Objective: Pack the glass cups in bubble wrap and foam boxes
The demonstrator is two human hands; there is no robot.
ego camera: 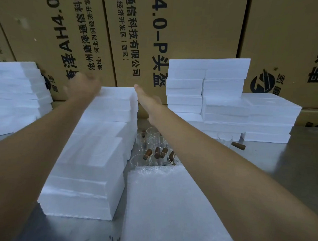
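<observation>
Centrally, glass cups point(156, 151) with brown handles stand on the steel table point(288, 161) between foam boxes point(92, 154) and bubble wrap point(169, 202); left hand point(82, 87), blurred, and right hand point(148, 102) reach open-fingered over the stack

Printed in black, rotated sideways, on cardboard cartons point(132, 29) at back: "AH4.0-P头盔", "通信科技有限公司", "经济开发区(西区)", "地址:河北".

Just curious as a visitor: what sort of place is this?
Probably a warehouse packing station: printed cardboard cartons line the back, white foam boxes sit stacked on a metal table, and glass cups wait beside bubble wrap.
</observation>
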